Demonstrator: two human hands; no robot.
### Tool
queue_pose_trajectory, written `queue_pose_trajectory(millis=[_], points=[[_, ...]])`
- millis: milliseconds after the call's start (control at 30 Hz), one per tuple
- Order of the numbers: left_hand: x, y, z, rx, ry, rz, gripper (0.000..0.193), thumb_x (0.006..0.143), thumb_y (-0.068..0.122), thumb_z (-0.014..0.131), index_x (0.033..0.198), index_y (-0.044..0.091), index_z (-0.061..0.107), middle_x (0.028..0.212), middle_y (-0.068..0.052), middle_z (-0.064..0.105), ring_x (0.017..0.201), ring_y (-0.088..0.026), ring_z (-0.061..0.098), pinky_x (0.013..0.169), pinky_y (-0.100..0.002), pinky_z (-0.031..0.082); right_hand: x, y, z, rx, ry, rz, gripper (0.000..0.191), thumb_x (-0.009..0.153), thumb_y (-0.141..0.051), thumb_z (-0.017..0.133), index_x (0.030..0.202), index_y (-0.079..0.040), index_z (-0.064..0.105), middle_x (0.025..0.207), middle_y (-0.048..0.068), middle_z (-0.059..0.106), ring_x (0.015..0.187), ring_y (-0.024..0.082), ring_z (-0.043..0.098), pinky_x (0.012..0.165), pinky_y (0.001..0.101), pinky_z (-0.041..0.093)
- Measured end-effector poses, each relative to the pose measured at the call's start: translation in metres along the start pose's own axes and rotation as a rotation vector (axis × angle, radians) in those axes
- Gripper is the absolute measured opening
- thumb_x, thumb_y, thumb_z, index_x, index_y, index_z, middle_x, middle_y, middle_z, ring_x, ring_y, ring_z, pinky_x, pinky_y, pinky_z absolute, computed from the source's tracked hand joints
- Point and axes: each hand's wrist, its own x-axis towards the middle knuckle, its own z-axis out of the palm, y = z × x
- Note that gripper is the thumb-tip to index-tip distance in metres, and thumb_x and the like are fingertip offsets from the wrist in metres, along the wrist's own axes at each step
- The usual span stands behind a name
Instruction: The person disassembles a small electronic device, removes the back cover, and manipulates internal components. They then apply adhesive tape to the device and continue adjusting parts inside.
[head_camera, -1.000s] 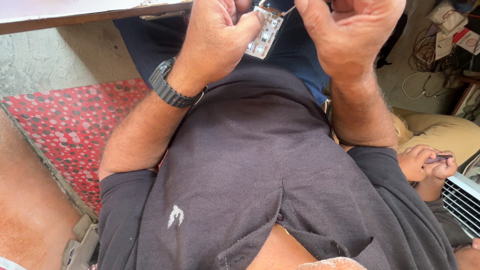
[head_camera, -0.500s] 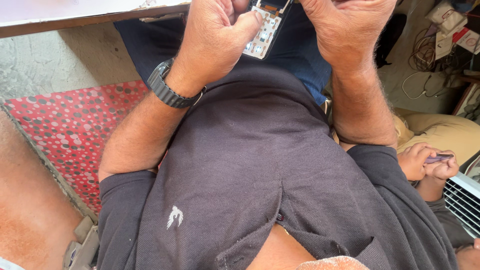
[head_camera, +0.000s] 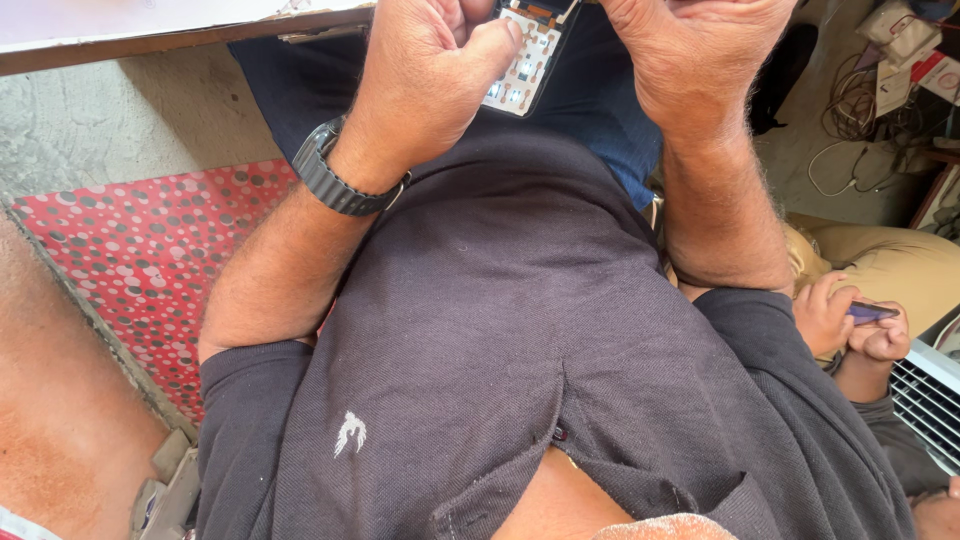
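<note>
Left hand (head_camera: 425, 75) clenched on the small circuit board (head_camera: 525, 55), thumb pressed on its face. Right hand (head_camera: 690, 50) grasps the board's far edge. Board held above the lap, below the worktop (head_camera: 150, 35). Advise steady, light thumb pressure.

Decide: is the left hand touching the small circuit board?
Touching. The head view shows the left hand with its thumb pressed on the circuit board.
</note>
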Motion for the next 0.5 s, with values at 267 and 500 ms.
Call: queue_pose_trajectory(millis=[267,500], points=[[-0.0004,0.0024,-0.0004,0.148,0.054,-0.026,0.016,0.104,0.002,0.069,0.089,-0.001,0.064,0.079,0.000,0.065,0.068,-0.004,0.057,0.060,-0.023,0.046,-0.0017,0.0006,-0.0015,0.032,-0.003,0.002,0.039,0.105,-0.014,0.093,0.082,-0.001,0.064,0.072,0.001,0.056,0.059,0.012,0.050,0.055,0.0255,0.037],[0.0005,0.0048,0.0002,0.109,0.046,0.011,0.008,0.100,-0.001,0.064,0.093,-0.001,0.065,0.083,0.000,0.069,0.071,-0.003,0.062,0.061,-0.024,0.048,-0.0027,0.0002,-0.0011,0.004,0.047,0.099,0.043,0.103,-0.009,0.093,0.078,-0.002,0.059,0.071,-0.001,0.051,0.058,0.011,0.046,0.054,0.0254,0.036]])
